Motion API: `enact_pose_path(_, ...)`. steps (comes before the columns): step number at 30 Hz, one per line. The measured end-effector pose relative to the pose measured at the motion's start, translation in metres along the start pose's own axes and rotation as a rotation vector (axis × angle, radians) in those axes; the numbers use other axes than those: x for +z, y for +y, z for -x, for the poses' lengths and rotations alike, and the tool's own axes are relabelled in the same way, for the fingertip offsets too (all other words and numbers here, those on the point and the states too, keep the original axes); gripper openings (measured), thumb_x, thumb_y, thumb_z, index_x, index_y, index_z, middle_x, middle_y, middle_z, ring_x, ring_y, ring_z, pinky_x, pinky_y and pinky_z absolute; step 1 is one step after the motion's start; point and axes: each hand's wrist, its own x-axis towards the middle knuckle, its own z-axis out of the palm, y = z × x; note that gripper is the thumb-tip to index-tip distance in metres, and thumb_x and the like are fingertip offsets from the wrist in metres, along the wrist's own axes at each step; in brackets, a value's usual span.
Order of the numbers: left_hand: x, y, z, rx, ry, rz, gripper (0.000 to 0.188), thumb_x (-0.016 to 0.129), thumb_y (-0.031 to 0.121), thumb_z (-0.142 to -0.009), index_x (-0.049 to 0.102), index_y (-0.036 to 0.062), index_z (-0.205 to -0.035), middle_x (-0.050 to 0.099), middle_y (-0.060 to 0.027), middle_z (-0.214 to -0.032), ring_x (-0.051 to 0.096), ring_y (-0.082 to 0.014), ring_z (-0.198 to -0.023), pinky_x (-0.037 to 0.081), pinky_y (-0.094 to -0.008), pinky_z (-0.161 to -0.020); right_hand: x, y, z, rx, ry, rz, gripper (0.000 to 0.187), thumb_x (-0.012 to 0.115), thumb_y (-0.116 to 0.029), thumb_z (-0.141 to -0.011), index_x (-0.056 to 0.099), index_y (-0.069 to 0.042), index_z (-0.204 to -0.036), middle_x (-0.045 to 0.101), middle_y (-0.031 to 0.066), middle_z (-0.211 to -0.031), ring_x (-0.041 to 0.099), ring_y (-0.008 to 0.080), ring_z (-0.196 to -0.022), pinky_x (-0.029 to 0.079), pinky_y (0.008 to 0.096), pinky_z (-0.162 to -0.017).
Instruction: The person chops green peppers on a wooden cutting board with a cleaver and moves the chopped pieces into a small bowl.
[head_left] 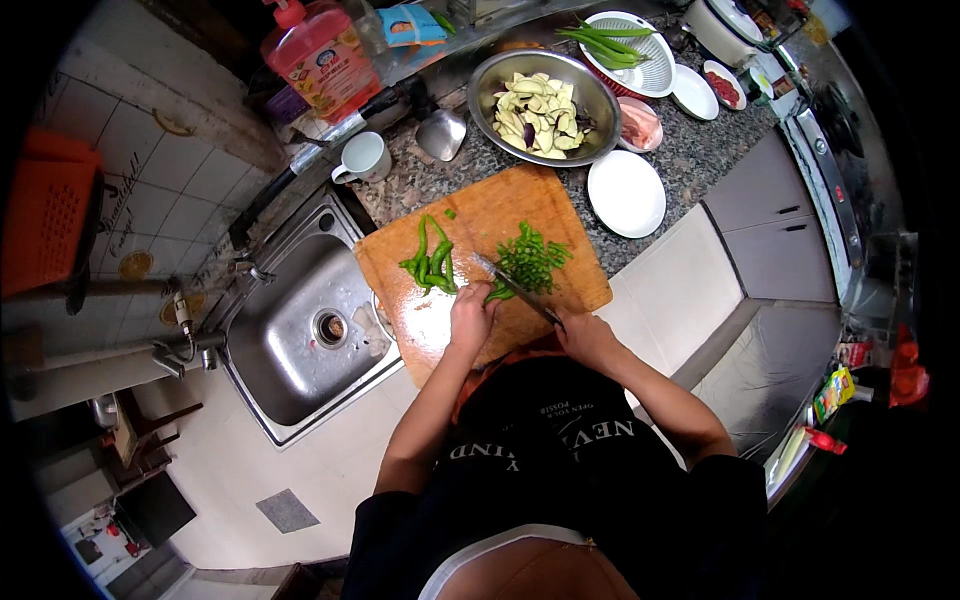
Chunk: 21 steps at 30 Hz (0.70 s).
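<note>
A wooden cutting board (420, 325) lies on the counter in front of me. My right hand (586, 338) is closed round the handle of a knife (520, 288), whose blade slants up and left across the board. Close by the blade, my left hand (472, 316) is closed with its fingertips on a green pepper (497, 292), mostly hidden by the fingers. To the right of the blade lies a pile of chopped green pepper (535, 260). Several whole green peppers (430, 262) rest on the board's left side.
A steel sink (290, 300) adjoins the board on the left. Beyond the board stand a white mug (363, 158), a steel bowl of cut eggplant (600, 95), and a white colander (655, 68) with long green peppers. A white plate (627, 195) lies near the board's far right corner.
</note>
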Motion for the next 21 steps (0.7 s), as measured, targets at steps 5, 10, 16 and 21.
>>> enact_pose_path(5, 0.004, -0.006, -0.004, 0.004, -0.058, 0.018, 0.021, 0.072, 0.009, -0.070, 0.062, 0.0040, -0.088, 0.062, -0.0137, -0.086, 0.059, -0.0327, -0.081, 0.048, -0.0383, -0.072, 0.025, 0.004, -0.041, -0.131, 0.174, -0.086, 0.027, 0.050, -0.018, -0.083, 0.052, -0.002, -0.105, 0.062, 0.0234, -0.074, 0.061, 0.0428, -0.072, 0.049, 0.0517, -0.065)
enact_pose_path(10, 0.005, 0.000, -0.014, 0.020, -0.032, 0.004, 0.020, 0.072, 0.008, -0.070, 0.061, 0.0028, -0.086, 0.060, -0.0153, -0.083, 0.058, -0.0340, -0.081, 0.047, -0.0395, -0.071, -0.001, -0.009, -0.030, -0.080, 0.128, -0.045, 0.026, 0.051, -0.017, -0.082, 0.053, -0.002, -0.103, 0.063, 0.0226, -0.076, 0.061, 0.0425, -0.073, 0.047, 0.0532, -0.067)
enact_pose_path(16, 0.009, -0.006, -0.018, 0.016, -0.057, 0.048, 0.017, 0.071, 0.007, -0.070, 0.060, 0.0027, -0.083, 0.059, -0.0142, -0.082, 0.057, -0.0336, -0.080, 0.047, -0.0401, -0.070, 0.012, 0.002, -0.025, -0.062, 0.089, 0.013, 0.025, 0.049, -0.014, -0.081, 0.053, -0.003, -0.104, 0.063, 0.0222, -0.077, 0.062, 0.0421, -0.073, 0.047, 0.0538, -0.067)
enact_pose_path(21, 0.006, -0.001, -0.020, -0.007, -0.084, 0.025, 0.014, 0.070, 0.009, -0.071, 0.060, 0.0035, -0.077, 0.058, -0.0107, -0.081, 0.057, -0.0303, -0.079, 0.047, -0.0393, -0.071, 0.012, -0.013, -0.052, -0.081, 0.166, -0.043, 0.027, 0.047, -0.013, -0.081, 0.052, -0.003, -0.106, 0.063, 0.0218, -0.078, 0.062, 0.0421, -0.075, 0.047, 0.0541, -0.068)
